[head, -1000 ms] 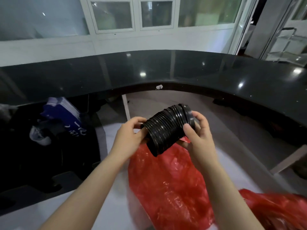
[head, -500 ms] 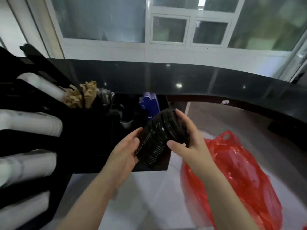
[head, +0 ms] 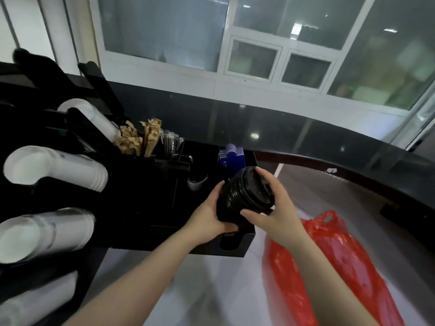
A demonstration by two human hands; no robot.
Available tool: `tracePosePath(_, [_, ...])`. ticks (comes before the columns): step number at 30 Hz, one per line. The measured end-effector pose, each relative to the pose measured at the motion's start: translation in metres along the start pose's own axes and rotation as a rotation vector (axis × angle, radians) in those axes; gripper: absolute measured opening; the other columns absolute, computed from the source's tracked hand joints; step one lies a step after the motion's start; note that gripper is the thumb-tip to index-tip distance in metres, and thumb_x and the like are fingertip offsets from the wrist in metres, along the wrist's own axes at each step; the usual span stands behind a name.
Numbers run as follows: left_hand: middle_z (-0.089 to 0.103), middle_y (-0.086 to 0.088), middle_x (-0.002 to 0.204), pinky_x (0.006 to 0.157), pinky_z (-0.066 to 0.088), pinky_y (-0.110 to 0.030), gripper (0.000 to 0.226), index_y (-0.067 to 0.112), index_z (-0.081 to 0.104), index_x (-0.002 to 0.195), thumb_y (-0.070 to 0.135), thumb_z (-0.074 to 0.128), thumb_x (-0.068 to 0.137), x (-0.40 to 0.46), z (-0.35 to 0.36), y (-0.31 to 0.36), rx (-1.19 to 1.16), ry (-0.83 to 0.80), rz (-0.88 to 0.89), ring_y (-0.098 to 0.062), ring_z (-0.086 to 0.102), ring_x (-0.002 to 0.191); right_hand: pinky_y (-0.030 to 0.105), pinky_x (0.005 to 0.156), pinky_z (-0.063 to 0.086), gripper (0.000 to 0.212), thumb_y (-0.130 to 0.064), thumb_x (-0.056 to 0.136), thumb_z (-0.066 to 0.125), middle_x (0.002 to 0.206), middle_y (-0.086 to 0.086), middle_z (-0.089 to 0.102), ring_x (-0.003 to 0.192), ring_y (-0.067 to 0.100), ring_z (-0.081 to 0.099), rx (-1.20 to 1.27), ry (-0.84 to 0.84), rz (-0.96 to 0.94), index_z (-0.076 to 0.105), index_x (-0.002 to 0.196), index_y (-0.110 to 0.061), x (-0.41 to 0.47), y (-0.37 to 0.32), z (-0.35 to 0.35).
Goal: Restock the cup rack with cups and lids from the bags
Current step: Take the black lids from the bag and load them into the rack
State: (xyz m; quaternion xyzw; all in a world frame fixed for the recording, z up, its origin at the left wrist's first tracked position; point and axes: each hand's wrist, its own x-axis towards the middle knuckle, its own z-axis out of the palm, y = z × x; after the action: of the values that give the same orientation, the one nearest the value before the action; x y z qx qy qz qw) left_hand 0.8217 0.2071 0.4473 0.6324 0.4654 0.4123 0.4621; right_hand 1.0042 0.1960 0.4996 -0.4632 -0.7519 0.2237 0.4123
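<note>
A stack of black lids [head: 244,192] is held between both hands over the right end of the black cup rack [head: 150,208]. My left hand [head: 209,217] grips the stack's lower end from the left. My right hand [head: 276,208] curls round its upper end, thumb underneath. The stack tilts with its top toward me. White cup stacks [head: 56,169] lie in the rack's slots at the left. A red plastic bag [head: 334,267] lies on the white counter to the right of my right arm.
Brown paper packets [head: 138,137], clear-wrapped sticks [head: 170,141] and a blue pack [head: 231,156] stand in the rack's compartments. A curved black countertop [head: 306,137] runs behind. The white counter [head: 188,290] lies below my arms. Windows fill the back wall.
My view and both hands have swung left from above the red bag to the cup rack. The lid stack has tipped more upright and now hangs over the rack's right compartment.
</note>
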Motion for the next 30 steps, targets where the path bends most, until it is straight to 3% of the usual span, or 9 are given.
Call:
tracePosePath(2, [0.053,0.016,0.129,0.099,0.043,-0.024,0.107,0.034,0.027,0.146,0.014,0.087,0.059,0.008,0.004,-0.006,0.128,0.056,-0.002,-0.007,0.048,0.123,0.039,0.105,0.042,0.088,-0.022,0.067,0.083,0.137,-0.014,0.045,0.128,0.006,0.043,0.001,-0.022,0.002,0.037,0.140,-0.038,0.003,0.012,-0.003])
tracePosePath(6, [0.045,0.028,0.121,0.089,0.030,-0.001,0.095,0.037,0.038,0.138,0.018,0.087,0.059,0.012,0.021,-0.022,0.251,0.161,0.057,-0.005,0.046,0.124,0.043,0.103,0.044,0.090,-0.020,0.066,0.084,0.138,-0.015,0.044,0.129,0.005,0.043,0.013,-0.047,0.011,0.037,0.140,-0.041,0.006,0.035,0.000])
tracePosePath(9, [0.041,0.007,0.139,0.102,0.033,-0.016,0.095,0.027,0.033,0.142,0.024,0.086,0.063,0.014,0.031,-0.030,0.394,0.240,0.060,-0.013,0.042,0.129,0.040,0.102,0.045,0.091,-0.026,0.065,0.083,0.136,-0.022,0.041,0.129,0.002,0.040,-0.015,-0.056,-0.025,0.034,0.139,-0.047,0.011,0.046,0.003])
tracePosePath(13, [0.055,0.008,0.127,0.098,0.034,-0.029,0.099,0.027,0.035,0.141,0.047,0.084,0.056,0.014,0.034,-0.034,0.719,0.426,0.113,-0.015,0.039,0.119,0.026,0.105,0.039,0.091,-0.031,0.065,0.082,0.138,-0.018,0.041,0.130,0.001,0.039,-0.024,-0.071,-0.064,0.032,0.140,-0.046,0.017,0.057,0.003])
tracePosePath(17, [0.049,0.005,0.133,0.105,0.034,-0.034,0.111,0.027,0.019,0.148,0.042,0.084,0.060,0.012,0.038,-0.043,0.652,0.411,0.045,-0.014,0.031,0.121,0.017,0.106,0.034,0.093,-0.028,0.066,0.084,0.141,-0.008,0.041,0.131,0.001,0.037,-0.062,-0.118,-0.082,0.030,0.141,-0.044,0.020,0.062,0.010])
tracePosePath(21, [0.006,0.004,0.152,0.109,0.027,-0.032,0.103,0.024,0.028,0.147,0.037,0.085,0.062,0.007,0.043,-0.055,0.670,0.461,0.049,-0.020,0.023,0.132,0.005,0.102,0.027,0.094,-0.024,0.066,0.085,0.139,-0.009,0.037,0.127,-0.009,0.032,-0.086,-0.152,-0.076,0.029,0.137,-0.049,0.018,0.067,0.016])
tracePosePath(23, [0.013,0.000,0.152,0.109,0.026,-0.030,0.106,0.023,0.022,0.149,0.035,0.084,0.065,0.005,0.042,-0.060,0.639,0.420,0.026,-0.022,0.027,0.136,0.002,0.100,0.024,0.094,-0.024,0.066,0.084,0.139,-0.011,0.033,0.126,-0.013,0.029,-0.105,-0.170,-0.075,0.028,0.136,-0.051,0.016,0.067,0.023])
tracePosePath(26, [0.024,0.002,0.152,0.108,0.028,-0.027,0.113,0.028,0.009,0.151,0.031,0.083,0.067,0.003,0.038,-0.062,0.534,0.368,-0.033,-0.017,0.028,0.139,0.009,0.101,0.021,0.092,-0.030,0.066,0.083,0.142,-0.008,0.032,0.129,0.002,0.028,-0.223,-0.160,-0.085,0.031,0.141,-0.044,0.017,0.065,0.033])
tracePosePath(30, [0.045,0.005,0.141,0.101,0.044,-0.030,0.099,0.032,0.018,0.148,0.033,0.079,0.071,-0.002,0.031,-0.064,0.486,0.276,-0.121,-0.013,0.045,0.129,0.020,0.102,0.029,0.090,-0.034,0.067,0.081,0.142,-0.006,0.033,0.130,0.010,0.030,-0.231,-0.139,0.001,0.032,0.143,-0.040,0.024,0.061,0.038])
